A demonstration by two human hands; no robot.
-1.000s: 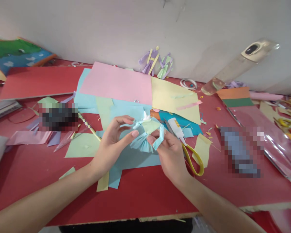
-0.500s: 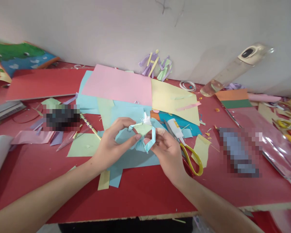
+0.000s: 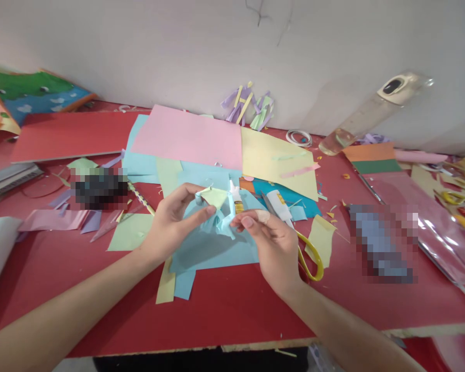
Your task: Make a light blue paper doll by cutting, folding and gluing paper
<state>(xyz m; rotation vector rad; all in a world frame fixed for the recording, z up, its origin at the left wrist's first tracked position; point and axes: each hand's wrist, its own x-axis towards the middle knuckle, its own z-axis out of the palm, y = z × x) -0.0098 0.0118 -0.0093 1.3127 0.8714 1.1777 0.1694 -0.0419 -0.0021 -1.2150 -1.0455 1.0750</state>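
Over the light blue paper sheet [image 3: 213,258] I hold a small paper doll [image 3: 216,198], with a pale green upper part, light blue strips at its sides and gathered blue paper below. My left hand [image 3: 178,214] is closed on the doll's left side, thumb in front. With thumb and index finger pinched, my right hand [image 3: 273,237] is at the lower end of the right blue strip; its fingertips partly cover the contact. Just behind stands or lies a small glue bottle [image 3: 238,199] with a white nozzle. Yellow-handled scissors [image 3: 313,261] lie partly under my right hand.
A white glue bottle [image 3: 279,205] lies beside the scissors. Pink paper [image 3: 189,137] and yellow paper [image 3: 275,165] spread behind. Two paper figures [image 3: 242,106] lean on the wall. A clear water bottle [image 3: 364,121] tilts against it at right. Paper scraps surround a blurred black object [image 3: 101,188].
The doll has shifted slightly left with my left hand. My right hand has drawn a little to the right, its fingers now pinched at the strip's lower end. More of the small glue bottle shows.
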